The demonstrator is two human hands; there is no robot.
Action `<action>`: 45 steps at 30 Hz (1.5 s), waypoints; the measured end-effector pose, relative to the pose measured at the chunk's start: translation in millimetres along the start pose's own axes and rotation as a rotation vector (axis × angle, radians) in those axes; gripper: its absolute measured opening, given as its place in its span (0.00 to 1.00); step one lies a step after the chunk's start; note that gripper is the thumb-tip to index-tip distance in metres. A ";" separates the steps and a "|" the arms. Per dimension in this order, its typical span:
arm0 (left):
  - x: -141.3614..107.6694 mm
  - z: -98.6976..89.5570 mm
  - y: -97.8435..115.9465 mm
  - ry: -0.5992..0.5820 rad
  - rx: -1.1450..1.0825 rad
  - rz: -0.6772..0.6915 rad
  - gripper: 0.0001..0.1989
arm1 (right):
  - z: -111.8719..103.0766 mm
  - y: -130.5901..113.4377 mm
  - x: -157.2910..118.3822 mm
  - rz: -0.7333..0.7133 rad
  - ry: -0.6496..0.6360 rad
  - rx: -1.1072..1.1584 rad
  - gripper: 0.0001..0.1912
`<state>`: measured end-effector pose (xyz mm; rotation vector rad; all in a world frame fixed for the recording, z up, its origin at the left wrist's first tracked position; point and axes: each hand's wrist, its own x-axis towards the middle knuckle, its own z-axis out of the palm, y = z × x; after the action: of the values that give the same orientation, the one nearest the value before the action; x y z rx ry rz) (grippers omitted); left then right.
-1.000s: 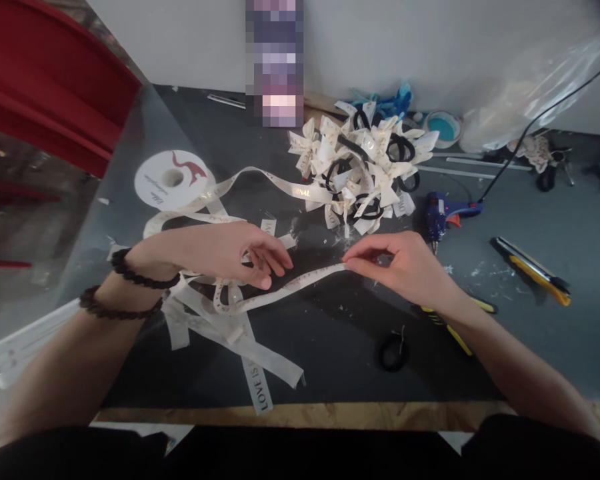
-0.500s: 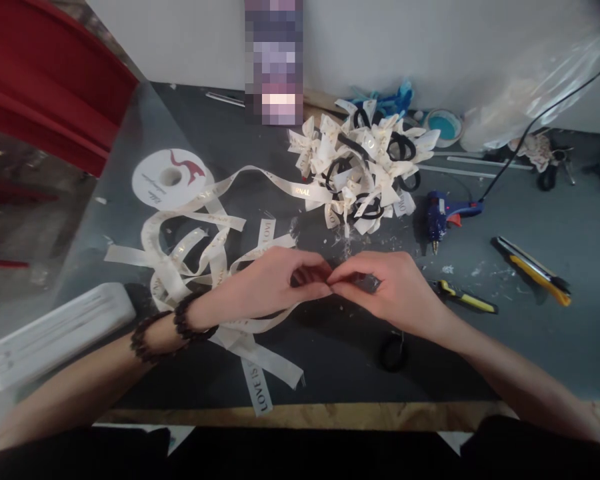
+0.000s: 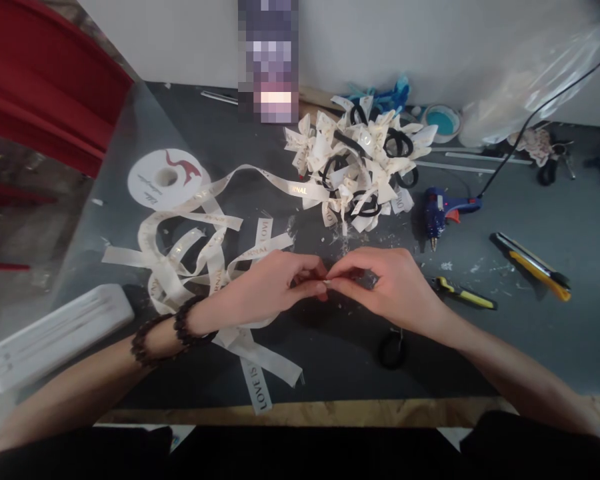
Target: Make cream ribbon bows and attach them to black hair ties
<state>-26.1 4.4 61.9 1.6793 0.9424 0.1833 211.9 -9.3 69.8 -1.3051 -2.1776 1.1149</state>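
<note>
My left hand [image 3: 275, 283] and my right hand [image 3: 387, 283] meet fingertip to fingertip above the dark table. Both are pinched around something small and pale between them, too small to name. Loose cream ribbon [image 3: 167, 267] with gold lettering lies tangled under and left of my left wrist, beside a white ribbon spool [image 3: 143, 183]. Beyond my hands is a pile of cream ribbon bows [image 3: 313, 143] with black hair ties. A black loop [image 3: 392, 349] lies below my right hand.
A blue glue gun [image 3: 435, 213] with a cable, a yellow-black cutter [image 3: 465, 293] and a yellow-orange cutter [image 3: 535, 267] lie at right. Teal tape [image 3: 441, 123] is at the back, a white case [image 3: 63, 333] at left. A red chair [image 3: 45, 73] stands beyond the table's left edge.
My fingertips have shifted slightly, and a small pale bit now shows between them. The whole view has moved a little, with the table items slightly further left.
</note>
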 end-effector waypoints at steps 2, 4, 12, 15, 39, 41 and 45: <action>0.4 0.2 1.0 0.014 0.017 -0.008 0.11 | -0.1 -0.5 0.1 0.005 -0.001 0.020 0.02; 0.9 0.2 0.7 0.054 0.019 -0.011 0.12 | -0.6 -0.6 0.5 0.019 0.006 0.061 0.03; 1.6 0.6 -8.5 0.159 -0.277 -0.039 0.12 | 0.4 1.9 0.7 0.084 0.092 0.120 0.14; 3.0 3.8 -10.5 0.139 -0.322 -0.055 0.12 | 3.5 3.0 0.4 0.093 0.124 0.117 0.10; 11.1 19.0 -21.8 0.159 -0.394 -0.113 0.16 | 1.6 22.6 11.3 0.129 0.185 0.062 0.14; 11.5 19.8 -21.9 0.178 -0.414 -0.108 0.16 | 2.7 22.3 10.9 0.127 0.187 0.089 0.15; 11.3 21.4 -21.3 0.213 -0.535 -0.094 0.14 | 6.0 19.8 9.8 0.108 0.140 0.119 0.14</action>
<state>-16.7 -3.4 32.0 1.1341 1.0192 0.5124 214.3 1.6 49.9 -1.4170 -1.9303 1.1384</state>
